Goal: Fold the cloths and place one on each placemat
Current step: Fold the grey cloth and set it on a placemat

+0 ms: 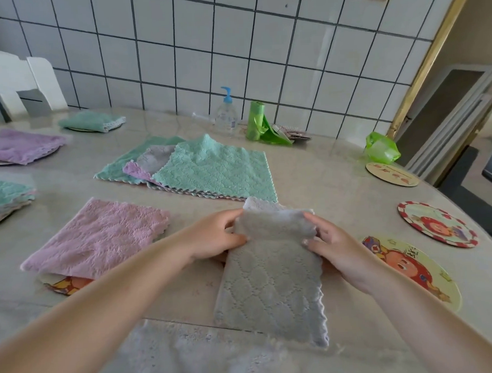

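Observation:
A grey cloth (pixel 271 281) lies as a long strip on the table in front of me, its far end bent over toward me. My left hand (pixel 213 238) pinches that far end on the left side and my right hand (pixel 329 244) pinches it on the right. A folded pink cloth (pixel 97 238) covers a cartoon placemat (pixel 66 285) to the left. Three bare round placemats lie at the right: a yellow one (pixel 420 269), a red-rimmed one (pixel 438 224) and a tan one (pixel 391 174). A pile of unfolded teal, pink and grey cloths (pixel 210 171) sits behind.
Folded purple (pixel 20 145), green (pixel 92 121) and teal (pixel 5 196) cloths rest on mats at the far left. A pump bottle (pixel 226 114), a green bag roll (pixel 254 121) and a green plastic bag (pixel 381 148) stand by the tiled wall. A white chair (pixel 17 80) is at the back left.

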Action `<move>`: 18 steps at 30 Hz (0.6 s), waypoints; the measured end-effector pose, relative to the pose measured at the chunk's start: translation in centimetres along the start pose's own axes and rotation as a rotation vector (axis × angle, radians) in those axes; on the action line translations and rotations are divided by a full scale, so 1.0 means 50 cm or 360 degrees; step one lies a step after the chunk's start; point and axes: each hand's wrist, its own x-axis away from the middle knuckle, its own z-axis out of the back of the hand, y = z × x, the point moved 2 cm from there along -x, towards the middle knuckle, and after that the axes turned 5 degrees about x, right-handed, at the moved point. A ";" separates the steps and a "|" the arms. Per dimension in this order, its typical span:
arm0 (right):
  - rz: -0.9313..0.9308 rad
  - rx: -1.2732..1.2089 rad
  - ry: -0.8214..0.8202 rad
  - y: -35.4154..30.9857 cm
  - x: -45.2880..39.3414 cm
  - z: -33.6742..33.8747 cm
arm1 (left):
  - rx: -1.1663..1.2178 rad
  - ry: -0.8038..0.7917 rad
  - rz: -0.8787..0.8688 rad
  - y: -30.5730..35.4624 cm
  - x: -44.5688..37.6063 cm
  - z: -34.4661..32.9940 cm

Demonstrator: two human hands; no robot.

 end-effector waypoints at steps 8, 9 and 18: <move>-0.0094 -0.0055 -0.0176 -0.017 0.105 0.011 | 0.0244 -0.0041 0.0023 -0.020 0.096 0.009; -0.0106 -0.0037 -0.0230 -0.015 0.114 0.007 | 0.0201 -0.0033 0.0028 -0.023 0.103 0.008; -0.0193 0.0075 -0.0419 -0.034 0.143 0.007 | -0.0578 -0.0243 -0.0106 -0.007 0.134 0.006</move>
